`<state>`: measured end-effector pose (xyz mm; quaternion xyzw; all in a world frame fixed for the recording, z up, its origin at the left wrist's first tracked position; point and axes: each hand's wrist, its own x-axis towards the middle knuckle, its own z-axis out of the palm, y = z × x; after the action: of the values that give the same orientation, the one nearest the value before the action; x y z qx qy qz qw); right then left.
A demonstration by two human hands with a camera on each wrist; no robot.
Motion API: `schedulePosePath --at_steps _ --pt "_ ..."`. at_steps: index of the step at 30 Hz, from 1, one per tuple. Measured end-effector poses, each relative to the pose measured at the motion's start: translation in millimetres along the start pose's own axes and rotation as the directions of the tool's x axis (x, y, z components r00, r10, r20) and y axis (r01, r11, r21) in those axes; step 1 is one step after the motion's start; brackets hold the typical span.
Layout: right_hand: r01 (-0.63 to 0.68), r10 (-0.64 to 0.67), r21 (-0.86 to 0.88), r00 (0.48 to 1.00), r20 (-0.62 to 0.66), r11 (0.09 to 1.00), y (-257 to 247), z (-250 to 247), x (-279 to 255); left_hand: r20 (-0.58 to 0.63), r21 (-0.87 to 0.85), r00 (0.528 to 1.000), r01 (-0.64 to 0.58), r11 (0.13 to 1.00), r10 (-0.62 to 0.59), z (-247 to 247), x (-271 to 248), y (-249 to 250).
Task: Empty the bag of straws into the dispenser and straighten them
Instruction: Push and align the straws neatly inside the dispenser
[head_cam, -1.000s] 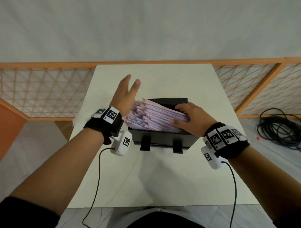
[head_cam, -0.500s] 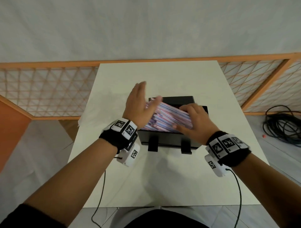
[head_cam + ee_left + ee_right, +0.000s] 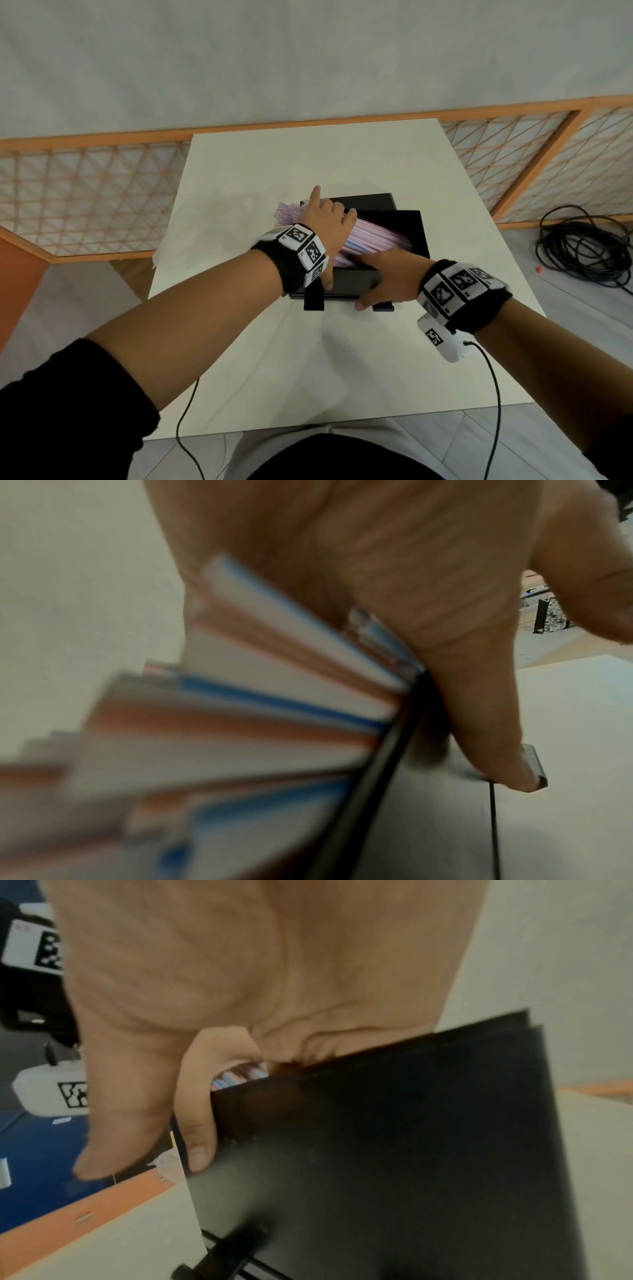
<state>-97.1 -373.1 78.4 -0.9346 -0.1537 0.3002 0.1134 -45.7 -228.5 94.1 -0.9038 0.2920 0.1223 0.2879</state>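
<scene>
On the white table (image 3: 274,342) sits one black dispenser (image 3: 407,233), and our two hands are both at it. We judge this to be the straightening step: the straws (image 3: 370,236) are already lying in the open box, a thick pink-and-blue bundle too many to count, slanting from the right side of the box up over its left rim, where their ends stick out past the wall.

Our left hand (image 3: 325,219) lies on top of that raised end, fingers loosely bent over the bundle and thumb down the front of the box, seemingly to press and push the straws back inside. The left wrist view shows the palm against the fanned straw ends (image 3: 240,710); whether the fingers actually clutch any of them we cannot tell.

Our right hand (image 3: 387,277) rests on the near right corner, fingers hooked over the rim toward the straws and thumb (image 3: 113,1123) spread down the front wall (image 3: 394,1137), likely to brace the box so it does not slide.

We see no bag here. Two black feet (image 3: 313,298) stand under the front.
</scene>
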Motion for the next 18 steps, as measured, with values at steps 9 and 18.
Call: schedulePosePath --at_steps 9,18 --pt "-0.164 0.168 -0.036 0.972 0.164 0.986 -21 -10 18 0.0 0.008 1.0 -0.023 1.0 0.023 -3 -3 -8" --pt "-0.238 0.212 0.114 0.956 0.202 0.965 -19 -11 22 -0.054 0.006 0.997 -0.05 0.999 0.05 9 -7 -15"
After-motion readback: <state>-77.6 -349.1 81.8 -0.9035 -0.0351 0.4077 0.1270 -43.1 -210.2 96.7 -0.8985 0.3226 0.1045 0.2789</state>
